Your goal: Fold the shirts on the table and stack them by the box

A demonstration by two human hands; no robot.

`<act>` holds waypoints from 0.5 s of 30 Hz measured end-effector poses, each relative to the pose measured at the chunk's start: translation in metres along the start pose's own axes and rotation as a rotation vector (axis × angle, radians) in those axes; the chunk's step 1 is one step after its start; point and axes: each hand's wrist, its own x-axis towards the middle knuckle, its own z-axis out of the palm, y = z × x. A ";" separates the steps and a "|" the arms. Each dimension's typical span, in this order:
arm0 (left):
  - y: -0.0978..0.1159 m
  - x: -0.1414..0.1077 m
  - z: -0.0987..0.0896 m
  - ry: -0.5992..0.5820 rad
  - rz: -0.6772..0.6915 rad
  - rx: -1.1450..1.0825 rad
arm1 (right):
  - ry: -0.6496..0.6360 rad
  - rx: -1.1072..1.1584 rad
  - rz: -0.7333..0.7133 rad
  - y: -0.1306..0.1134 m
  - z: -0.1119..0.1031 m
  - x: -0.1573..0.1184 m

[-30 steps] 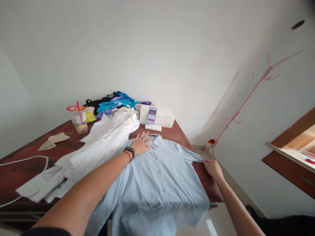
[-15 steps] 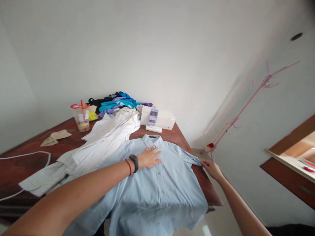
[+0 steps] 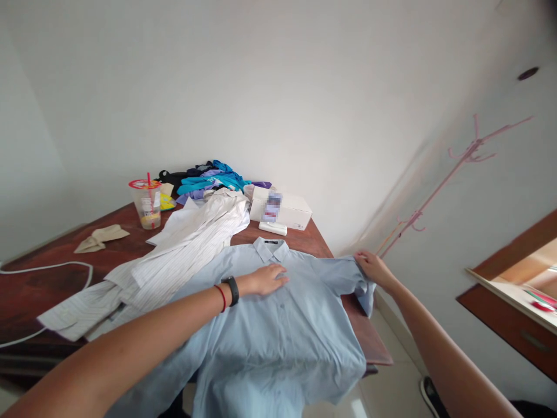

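A light blue button-up shirt [image 3: 278,325] lies front side up over the near part of the wooden table, its collar toward the wall and its hem hanging past the near edge. My left hand [image 3: 266,280] rests flat on the chest just below the collar, fingers stretched out. At the table's right side my right hand [image 3: 369,268] pinches the upper edge of the shirt's sleeve on that side, holding it stretched outward. The end of that sleeve droops beyond the table edge. The other sleeve runs down to the left, partly hidden by my left forearm.
Left of the shirt lies a striped white shirt [image 3: 187,249]. A plastic cup [image 3: 148,204] with a straw, a beige cloth [image 3: 102,238] and a white cable [image 3: 47,266] are farther left. Behind are piled clothes [image 3: 213,183] and a white box [image 3: 293,210]. A pink coat rack [image 3: 439,191] stands right.
My right hand has moved up and slightly right with the sleeve, which is now spread wider, its end hanging down. My left hand stays on the chest.
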 end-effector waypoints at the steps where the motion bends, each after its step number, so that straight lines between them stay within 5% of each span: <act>1: 0.005 0.001 -0.001 0.017 0.011 -0.047 | -0.050 0.111 0.003 -0.018 -0.003 0.002; 5: 0.034 -0.003 -0.004 0.043 -0.058 -0.529 | -0.310 0.566 0.139 -0.085 0.005 -0.002; 9: 0.065 -0.020 -0.004 -0.070 -0.206 -1.011 | -0.421 0.786 0.238 -0.135 0.036 -0.016; 12: 0.077 -0.031 0.005 -0.087 -0.246 -1.150 | -0.516 0.878 0.183 -0.163 0.059 -0.031; 15: 0.073 -0.033 0.015 0.030 -0.324 -1.125 | -0.581 0.779 0.040 -0.173 0.073 -0.045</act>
